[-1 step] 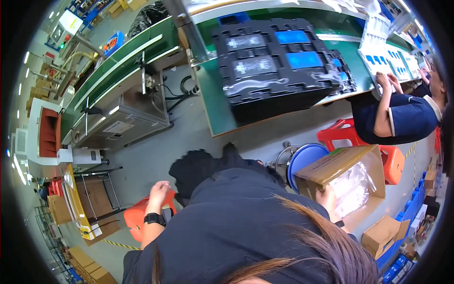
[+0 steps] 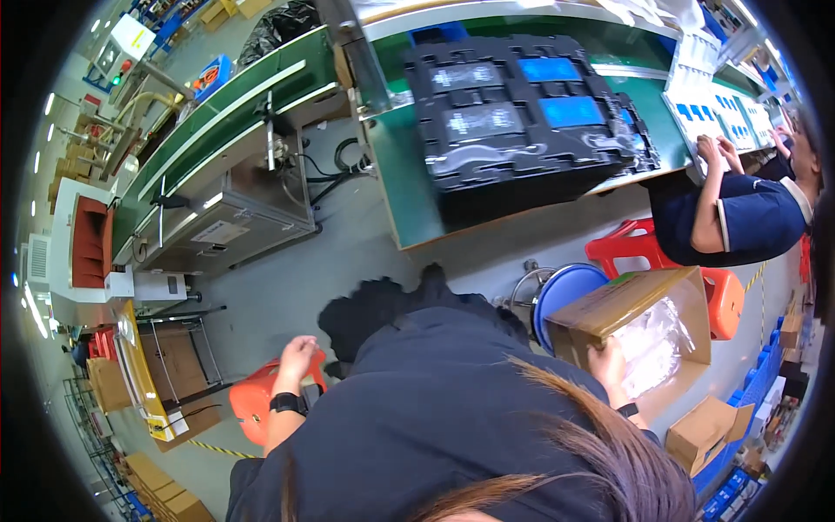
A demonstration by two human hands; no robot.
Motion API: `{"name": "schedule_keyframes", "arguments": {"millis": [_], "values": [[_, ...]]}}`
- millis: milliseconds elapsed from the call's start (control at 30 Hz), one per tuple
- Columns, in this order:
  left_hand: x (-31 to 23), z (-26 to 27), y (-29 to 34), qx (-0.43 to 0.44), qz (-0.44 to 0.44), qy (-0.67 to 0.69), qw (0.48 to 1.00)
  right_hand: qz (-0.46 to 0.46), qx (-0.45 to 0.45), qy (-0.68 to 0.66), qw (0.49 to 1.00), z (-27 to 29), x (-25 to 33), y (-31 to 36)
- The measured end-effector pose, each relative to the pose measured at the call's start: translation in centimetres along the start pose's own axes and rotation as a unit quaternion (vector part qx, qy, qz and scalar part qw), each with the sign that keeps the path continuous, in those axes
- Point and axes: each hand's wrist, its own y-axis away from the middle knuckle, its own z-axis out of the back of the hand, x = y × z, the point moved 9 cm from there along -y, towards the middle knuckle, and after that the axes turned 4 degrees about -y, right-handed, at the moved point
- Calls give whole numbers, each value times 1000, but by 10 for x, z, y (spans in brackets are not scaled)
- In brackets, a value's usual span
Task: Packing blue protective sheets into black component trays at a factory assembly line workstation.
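My right hand is closed on the near edge of an open cardboard box, which is tilted on its side at the right. Inside the box, clear plastic film shows, and what lies under it cannot be made out. On the left, my left hand hangs with loosely bent fingers and nothing visible in it. A red stool stands partly behind that hand and wrist. The box lies close beside a round blue stool.
Ahead, a stack of black trays with blue and clear-wrapped pieces sits on a green workbench. At the right another person works at the bench, near a red chair. A smaller open carton lies at lower right.
The black trays and bench sit slightly further right in the picture, as the view shifts a little. My right hand keeps its hold on the box.
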Motion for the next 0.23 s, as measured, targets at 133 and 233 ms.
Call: {"name": "schedule_keyframes", "arguments": {"millis": [133,233], "values": [[68,15,-21,30,10,2,999,-56,-60,47,996,6,10,-10],[115,56,-51,12,-23,-13,1000,-177,-4,10,984,-16,7,0]]}}
